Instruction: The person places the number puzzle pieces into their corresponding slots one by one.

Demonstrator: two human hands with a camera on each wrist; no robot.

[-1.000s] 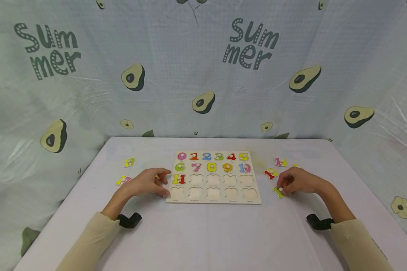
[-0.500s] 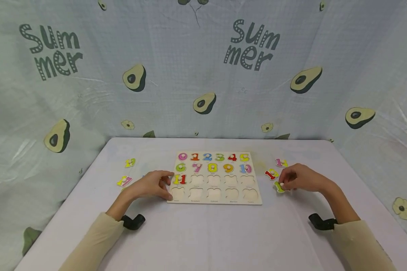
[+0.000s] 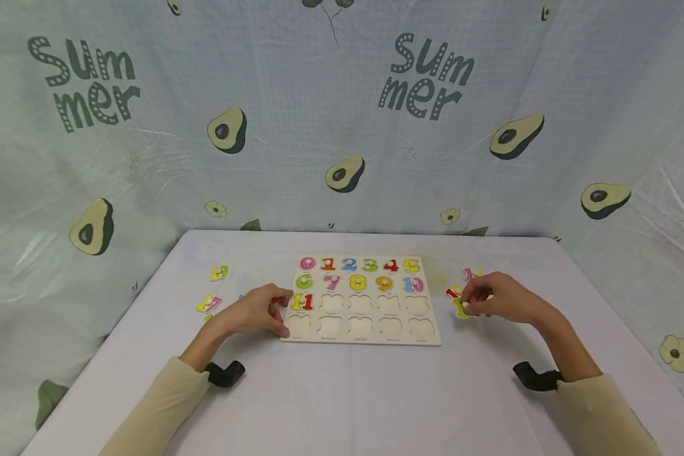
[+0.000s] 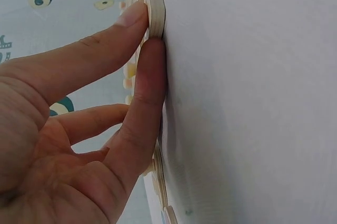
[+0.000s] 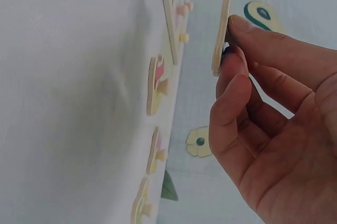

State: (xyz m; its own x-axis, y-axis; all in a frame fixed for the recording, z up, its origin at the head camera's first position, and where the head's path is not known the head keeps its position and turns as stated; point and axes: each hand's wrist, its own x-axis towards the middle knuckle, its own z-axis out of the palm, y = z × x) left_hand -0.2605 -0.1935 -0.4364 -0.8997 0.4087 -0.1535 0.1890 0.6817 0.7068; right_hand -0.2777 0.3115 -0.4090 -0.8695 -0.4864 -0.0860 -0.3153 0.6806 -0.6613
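Observation:
A wooden number puzzle board (image 3: 370,334) lies mid-table, with colourful numbers from 0 to 11 in its upper rows and bare recesses below. My left hand (image 3: 253,310) holds its left edge near the front corner; in the left wrist view the thumb (image 4: 118,34) touches the top while a finger (image 4: 150,82) lies against the side. To the board's right, my right hand (image 3: 504,297) pinches a green number puzzle piece (image 3: 460,309) between thumb and fingers. The right wrist view shows this piece (image 5: 222,32) edge-on, above the table; its full number is hidden.
Right of the board lie a red-and-yellow piece (image 3: 451,293) and a purple-and-yellow piece (image 3: 468,273), partly behind my right hand. On the left are a yellow piece (image 3: 219,273) and a yellow-and-pink piece (image 3: 209,304). A printed cloth (image 3: 285,114) hangs behind the table.
My right hand has lifted the green piece and shifted it slightly left and away from me. My left hand has moved slightly right, onto the board's edge.

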